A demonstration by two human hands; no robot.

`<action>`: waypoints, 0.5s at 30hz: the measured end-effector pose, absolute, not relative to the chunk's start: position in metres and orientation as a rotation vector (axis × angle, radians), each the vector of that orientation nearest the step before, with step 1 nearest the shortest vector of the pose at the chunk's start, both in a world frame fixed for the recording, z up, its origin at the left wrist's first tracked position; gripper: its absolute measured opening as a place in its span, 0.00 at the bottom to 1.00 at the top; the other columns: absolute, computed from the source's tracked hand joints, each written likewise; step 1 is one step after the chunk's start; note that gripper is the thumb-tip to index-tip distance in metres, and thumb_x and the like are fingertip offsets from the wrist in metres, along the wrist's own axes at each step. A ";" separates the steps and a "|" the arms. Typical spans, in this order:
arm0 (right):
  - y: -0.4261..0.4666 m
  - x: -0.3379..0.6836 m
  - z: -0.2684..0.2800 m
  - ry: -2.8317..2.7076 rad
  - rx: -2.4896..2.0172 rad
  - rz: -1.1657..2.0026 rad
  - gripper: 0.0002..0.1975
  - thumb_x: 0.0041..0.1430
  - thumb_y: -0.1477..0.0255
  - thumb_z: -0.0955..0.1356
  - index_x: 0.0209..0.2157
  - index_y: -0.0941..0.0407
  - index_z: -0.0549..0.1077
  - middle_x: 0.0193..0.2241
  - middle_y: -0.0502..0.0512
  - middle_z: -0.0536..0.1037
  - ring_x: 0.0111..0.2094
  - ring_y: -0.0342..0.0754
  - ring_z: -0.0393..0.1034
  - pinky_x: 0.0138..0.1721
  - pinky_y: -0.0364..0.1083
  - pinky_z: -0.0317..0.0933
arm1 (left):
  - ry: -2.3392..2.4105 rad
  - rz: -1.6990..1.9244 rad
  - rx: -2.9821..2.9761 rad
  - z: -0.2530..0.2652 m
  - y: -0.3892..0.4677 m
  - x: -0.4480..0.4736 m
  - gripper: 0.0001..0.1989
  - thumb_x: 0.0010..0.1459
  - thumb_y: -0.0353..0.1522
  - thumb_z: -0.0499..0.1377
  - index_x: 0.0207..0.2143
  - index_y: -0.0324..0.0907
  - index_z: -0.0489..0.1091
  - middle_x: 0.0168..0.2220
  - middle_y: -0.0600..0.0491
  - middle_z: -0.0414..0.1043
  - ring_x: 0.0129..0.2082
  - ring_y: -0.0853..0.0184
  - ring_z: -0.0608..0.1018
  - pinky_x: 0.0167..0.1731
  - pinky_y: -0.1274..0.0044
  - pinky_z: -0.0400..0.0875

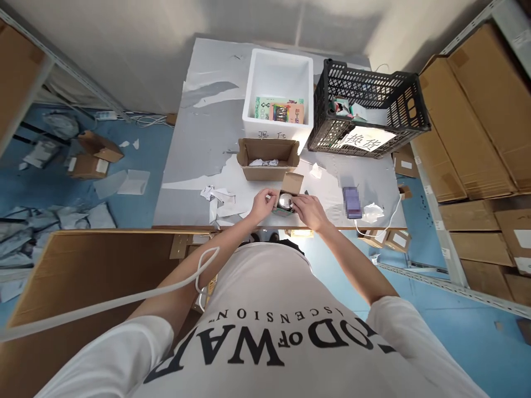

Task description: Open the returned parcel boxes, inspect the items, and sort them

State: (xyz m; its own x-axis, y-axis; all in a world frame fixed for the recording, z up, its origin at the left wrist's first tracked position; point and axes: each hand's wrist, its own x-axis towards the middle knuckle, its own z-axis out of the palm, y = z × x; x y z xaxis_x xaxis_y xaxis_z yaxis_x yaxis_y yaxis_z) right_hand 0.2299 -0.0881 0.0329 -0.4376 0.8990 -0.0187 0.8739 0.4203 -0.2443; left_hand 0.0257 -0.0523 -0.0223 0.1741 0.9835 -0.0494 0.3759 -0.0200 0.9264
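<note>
A small cardboard box (293, 181) stands near the table's front edge with its lid flap raised. Inside its opening sits a round, shiny metallic-looking object (285, 200), whose kind I cannot make out. My left hand (264, 204) is closed on the box's left edge, thumb and fingers pinched together. On the other side, my right hand (310, 211) grips the right edge, its fingertips close to the round object. Just behind is an open brown carton (269, 173) with crumpled white paper inside.
A white foam box (277, 128) holding colourful packets and a black plastic crate (373, 88) stand at the back. A phone (352, 202) with a cable lies to the right. Torn paper (224, 196) lies left. A large open carton (103, 243) stands at the lower left.
</note>
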 end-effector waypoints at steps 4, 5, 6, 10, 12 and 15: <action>-0.081 0.193 0.047 -2.475 -2.011 0.236 0.12 0.64 0.65 0.62 0.40 0.57 0.73 0.35 0.64 0.80 0.46 0.60 0.65 0.49 0.58 0.48 | 1.351 0.830 1.758 -0.014 -0.060 0.021 0.12 0.61 0.32 0.51 0.45 0.42 0.68 0.45 0.46 0.67 0.37 0.65 0.75 0.42 0.67 0.72; -0.079 0.188 0.049 -2.470 -2.049 0.235 0.13 0.63 0.63 0.64 0.41 0.57 0.72 0.35 0.64 0.79 0.46 0.60 0.64 0.50 0.58 0.46 | 1.337 0.804 1.878 -0.010 -0.058 0.018 0.13 0.60 0.33 0.53 0.47 0.42 0.68 0.49 0.44 0.65 0.45 0.60 0.74 0.48 0.63 0.70; -0.077 0.184 0.052 -2.468 -2.076 0.242 0.14 0.61 0.62 0.65 0.41 0.57 0.72 0.35 0.64 0.79 0.47 0.60 0.64 0.50 0.59 0.45 | 1.301 0.764 2.002 -0.007 -0.056 0.016 0.15 0.58 0.36 0.56 0.47 0.42 0.68 0.52 0.42 0.63 0.53 0.55 0.70 0.52 0.59 0.65; -0.067 0.176 0.060 -2.463 -2.184 0.287 0.21 0.56 0.58 0.69 0.45 0.59 0.69 0.34 0.64 0.79 0.46 0.61 0.64 0.51 0.58 0.43 | 1.019 0.602 2.228 -0.010 -0.043 0.010 0.35 0.41 0.46 0.70 0.50 0.43 0.65 0.61 0.38 0.55 0.63 0.44 0.59 0.59 0.52 0.56; -0.062 0.172 0.063 -2.471 -2.241 0.317 0.24 0.54 0.58 0.71 0.46 0.60 0.69 0.35 0.65 0.79 0.46 0.61 0.66 0.50 0.57 0.44 | 0.961 0.632 2.141 -0.020 -0.040 0.012 0.38 0.37 0.44 0.72 0.50 0.43 0.64 0.58 0.39 0.58 0.60 0.47 0.63 0.57 0.57 0.61; -0.056 0.167 0.064 -2.486 -2.283 0.363 0.24 0.52 0.60 0.72 0.45 0.61 0.68 0.35 0.65 0.79 0.44 0.61 0.67 0.48 0.55 0.45 | 0.999 0.760 1.995 -0.035 -0.043 0.018 0.33 0.43 0.40 0.70 0.49 0.44 0.62 0.51 0.43 0.62 0.55 0.53 0.68 0.53 0.62 0.67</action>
